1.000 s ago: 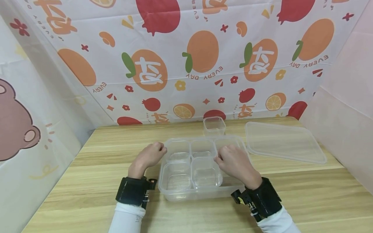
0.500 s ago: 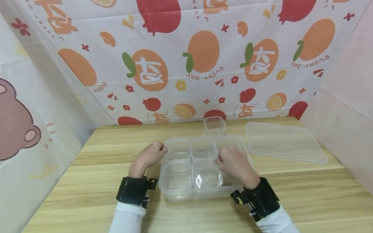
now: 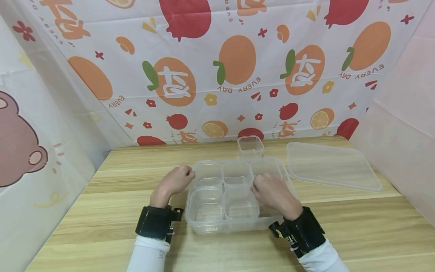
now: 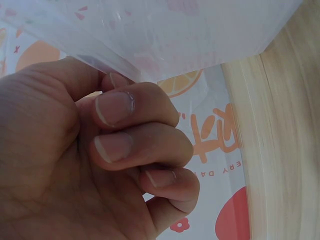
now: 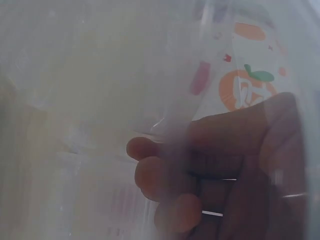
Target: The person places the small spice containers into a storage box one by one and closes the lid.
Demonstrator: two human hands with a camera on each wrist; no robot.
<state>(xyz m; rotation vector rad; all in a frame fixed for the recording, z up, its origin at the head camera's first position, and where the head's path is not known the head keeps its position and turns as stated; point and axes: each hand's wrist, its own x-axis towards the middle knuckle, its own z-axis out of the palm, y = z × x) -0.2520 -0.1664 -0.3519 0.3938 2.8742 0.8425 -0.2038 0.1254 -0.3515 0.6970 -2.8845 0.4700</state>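
Note:
A large clear plastic box (image 3: 222, 227) sits on the table with several small clear containers inside it. My left hand (image 3: 175, 182) is at its left rim, thumb and index finger pinching the edge. In the left wrist view the other fingers (image 4: 145, 145) are curled below the box wall. Over the box's right half, my right hand (image 3: 273, 192) has its fingertips at the rim of the front middle container (image 3: 241, 206), seemingly pinching it. Through blurred translucent plastic, the right wrist view shows curled fingers (image 5: 155, 177); the exact contact is unclear.
A small clear container (image 3: 250, 147) stands behind the box. To the right lies a flat clear lid (image 3: 333, 166). A fruit-patterned cloth (image 3: 204, 75) hangs along the table's back edge, and pale cloths (image 3: 408, 143) hang at the sides. The wooden table (image 3: 119, 226) extends around the box.
My right hand has sunk slightly at the front middle container. A bright reflection seen in that container half a second ago is gone. The left hand and box have hardly moved.

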